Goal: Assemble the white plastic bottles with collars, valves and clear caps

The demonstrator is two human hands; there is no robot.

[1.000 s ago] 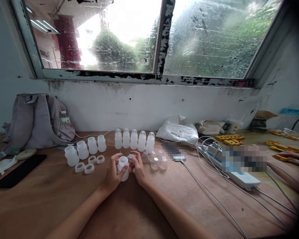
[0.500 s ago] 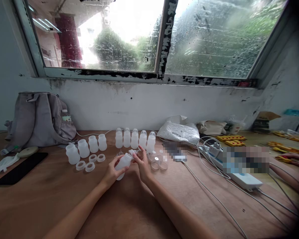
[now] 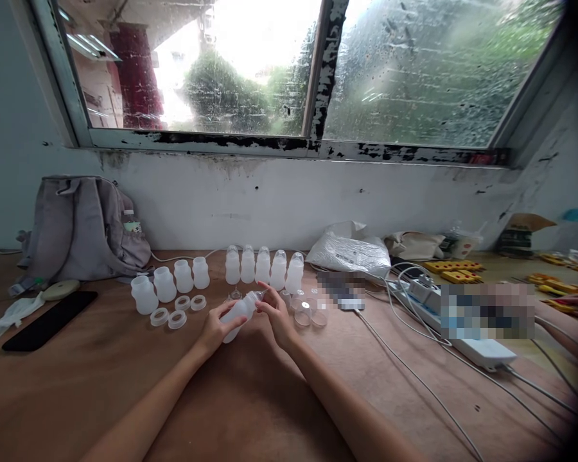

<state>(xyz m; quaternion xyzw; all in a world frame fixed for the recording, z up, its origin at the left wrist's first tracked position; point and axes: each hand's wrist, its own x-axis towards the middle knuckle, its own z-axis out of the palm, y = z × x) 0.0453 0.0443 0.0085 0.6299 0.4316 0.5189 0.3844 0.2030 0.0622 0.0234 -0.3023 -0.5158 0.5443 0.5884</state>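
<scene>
My left hand (image 3: 216,328) is wrapped round a frosted white baby bottle (image 3: 237,317), which leans with its mouth up and to the right. At that mouth, the fingers of my right hand (image 3: 276,316) pinch a collar ring with a clear teat (image 3: 256,295); the ring touches the bottle's neck. Whether it is threaded on, I cannot tell. To the left stand several uncapped bottles (image 3: 144,296) and several loose white collar rings (image 3: 177,319). Behind my hands is a row of bottles with clear caps (image 3: 263,268). A clear teat (image 3: 235,294) lies just behind the held bottle.
Clear caps (image 3: 318,316) lie right of my right hand. Farther right are a phone (image 3: 349,303) on a cable and a white power strip (image 3: 486,353). A black phone-like slab (image 3: 51,321) and a grey backpack (image 3: 77,231) occupy the left. Another person's hand (image 3: 515,298) is partly blurred.
My right hand has brought the collar ring with its teat from beside the bottle's open mouth onto it. The view has shifted slightly.
</scene>
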